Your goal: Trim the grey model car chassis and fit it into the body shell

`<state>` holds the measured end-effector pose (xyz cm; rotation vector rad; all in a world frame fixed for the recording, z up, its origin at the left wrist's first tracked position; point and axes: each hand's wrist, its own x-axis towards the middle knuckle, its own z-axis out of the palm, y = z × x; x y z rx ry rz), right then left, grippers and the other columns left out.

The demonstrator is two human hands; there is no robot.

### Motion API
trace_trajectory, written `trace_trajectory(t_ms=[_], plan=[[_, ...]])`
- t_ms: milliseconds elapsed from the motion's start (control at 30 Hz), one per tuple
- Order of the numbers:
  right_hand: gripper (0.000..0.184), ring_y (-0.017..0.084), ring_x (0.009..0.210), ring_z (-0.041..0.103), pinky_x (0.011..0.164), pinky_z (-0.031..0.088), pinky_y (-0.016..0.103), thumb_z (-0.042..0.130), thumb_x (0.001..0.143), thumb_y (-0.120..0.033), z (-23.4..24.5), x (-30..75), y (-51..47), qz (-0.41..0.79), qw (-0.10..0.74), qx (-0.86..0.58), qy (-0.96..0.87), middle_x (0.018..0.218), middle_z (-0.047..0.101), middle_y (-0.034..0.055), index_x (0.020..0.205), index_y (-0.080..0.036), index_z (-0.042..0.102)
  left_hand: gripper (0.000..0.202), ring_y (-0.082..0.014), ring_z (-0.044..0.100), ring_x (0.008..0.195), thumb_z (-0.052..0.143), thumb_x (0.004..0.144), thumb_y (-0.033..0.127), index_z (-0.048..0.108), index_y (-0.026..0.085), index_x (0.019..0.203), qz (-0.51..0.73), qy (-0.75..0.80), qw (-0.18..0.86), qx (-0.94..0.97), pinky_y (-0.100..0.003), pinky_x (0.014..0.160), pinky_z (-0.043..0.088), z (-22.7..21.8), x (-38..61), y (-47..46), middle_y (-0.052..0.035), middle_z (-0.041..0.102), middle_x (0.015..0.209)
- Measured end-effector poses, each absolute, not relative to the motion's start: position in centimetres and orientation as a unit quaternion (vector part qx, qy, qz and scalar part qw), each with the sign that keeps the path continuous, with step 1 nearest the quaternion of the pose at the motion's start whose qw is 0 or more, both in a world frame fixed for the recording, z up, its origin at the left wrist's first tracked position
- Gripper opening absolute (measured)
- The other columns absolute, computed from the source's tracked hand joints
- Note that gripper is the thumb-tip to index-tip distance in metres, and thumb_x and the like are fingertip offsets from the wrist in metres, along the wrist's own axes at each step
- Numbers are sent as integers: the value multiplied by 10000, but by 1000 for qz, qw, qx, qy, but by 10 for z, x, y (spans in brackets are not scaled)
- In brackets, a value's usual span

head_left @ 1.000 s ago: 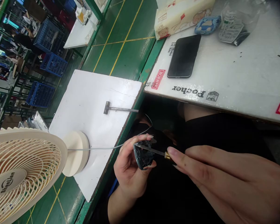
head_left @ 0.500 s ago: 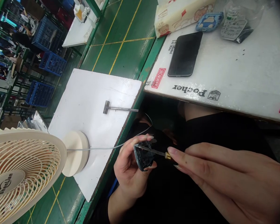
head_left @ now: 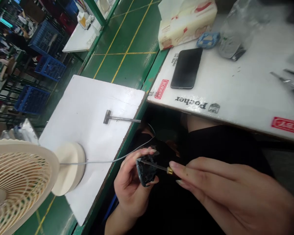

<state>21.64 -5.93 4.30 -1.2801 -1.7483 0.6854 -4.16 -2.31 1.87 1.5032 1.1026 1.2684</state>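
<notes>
My left hand (head_left: 131,189) grips a small dark plastic part (head_left: 145,170) over my lap, below the table edge. My right hand (head_left: 225,192) holds a thin screwdriver (head_left: 156,167) with a brass collar; its tip rests on the top of the dark part. Both hands sit close together in front of my black clothing.
A cream desk fan (head_left: 17,182) stands on a white board (head_left: 88,124) at the left, its grey cable running toward my lap. A metal T-shaped tool (head_left: 119,118) lies on that board. On the white table (head_left: 237,94) lie a black phone (head_left: 186,68), a tissue pack (head_left: 186,21) and metal tools (head_left: 287,81). Blue crates (head_left: 42,62) stand far left.
The view has shifted down and to the right, so the fan slid toward the left edge. Both hands keep the same grip, with the screwdriver tip still on the dark part.
</notes>
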Motion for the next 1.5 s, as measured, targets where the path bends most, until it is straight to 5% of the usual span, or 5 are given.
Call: trace_trajectory(t_ms=[667,900,1133,1300,1500], plan=[[371,180,923,855,838,722,268,619,1256,-251,52,244,-44,335,343,-485,-732,1172,862,74,1561,-222,829,507,-296,893,1342,1078,932,336,894,328,1404,566,527,548,319,-376,1174,737,11,-12,-14,-69,923,1392],[441,306,1164,872,920,738,410,531,1246,-258,30,313,-5,51,212,-784,-581,1362,853,128,1583,-258,815,639,-261,845,1154,1105,874,446,861,242,1429,488,493,672,259,-333,1003,748,10,-3,0,-139,858,1411],[393,431,1167,802,1013,668,586,618,1170,-266,15,338,31,1,75,-817,-572,1342,795,238,1434,-133,877,688,-126,608,759,1130,857,361,802,254,1452,401,420,796,172,-294,690,614,15,19,-6,13,647,992],[413,486,1329,741,1147,603,665,632,1195,-374,16,311,11,-47,160,-773,-612,1429,787,246,1457,-147,856,640,-181,702,847,1076,933,523,833,172,1410,413,434,787,151,-328,714,681,19,17,-6,-34,710,1024],[316,247,983,829,893,659,374,729,1198,-506,27,248,-16,425,319,-560,-636,1159,887,85,1262,-253,908,531,-195,828,864,1025,998,388,821,200,1451,383,437,792,189,-386,852,768,19,10,-12,-63,830,1137]])
